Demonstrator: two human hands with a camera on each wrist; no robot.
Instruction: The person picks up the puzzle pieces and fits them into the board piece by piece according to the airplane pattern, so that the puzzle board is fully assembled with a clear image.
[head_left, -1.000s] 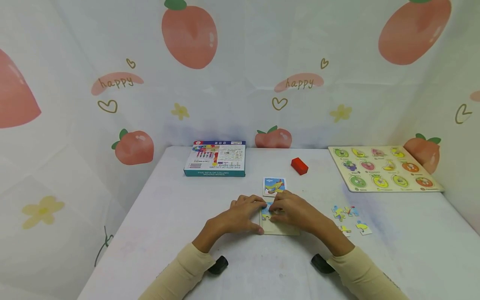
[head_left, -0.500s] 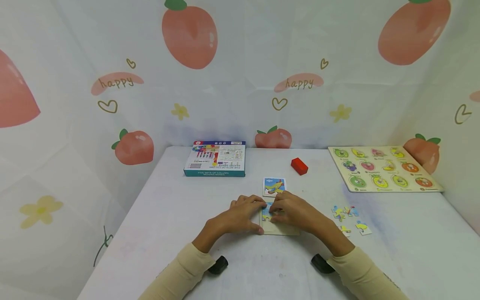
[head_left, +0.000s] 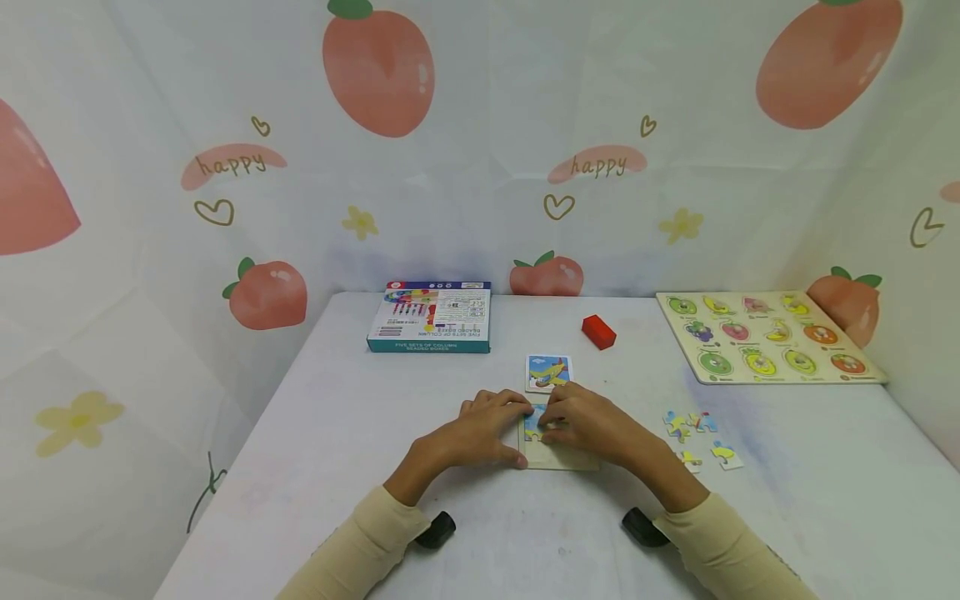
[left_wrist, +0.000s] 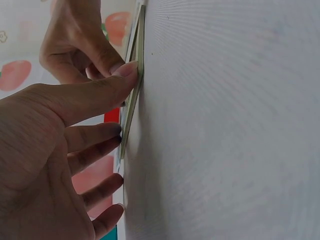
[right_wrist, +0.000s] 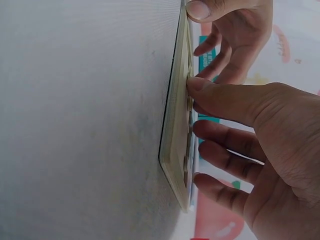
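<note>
Puzzle tray [head_left: 558, 458]: lay at frame centre, puzzle pieces [head_left: 532, 430] in its upper left. Left hand [head_left: 486, 429]: grip wide, touched the tray's left side. Right hand [head_left: 588, 423]: grip narrow, at the tray; whether it pinched a piece could not be told. Loose pieces [head_left: 725, 454]: lay right. Picture card [head_left: 547, 372]: lay just above the tray.

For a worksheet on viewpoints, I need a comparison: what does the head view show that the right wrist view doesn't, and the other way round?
Only the head view: the fruit board, the loose puzzle pieces to the right of the tray, and both beige sleeves.

Only the right wrist view: the palm side of the right hand, and the tray seen from low down, almost edge-on.

Both: the right hand and left hand at the tray, the teal-sided box, partly hidden in the wrist view, and the peach-print backdrop.
</note>
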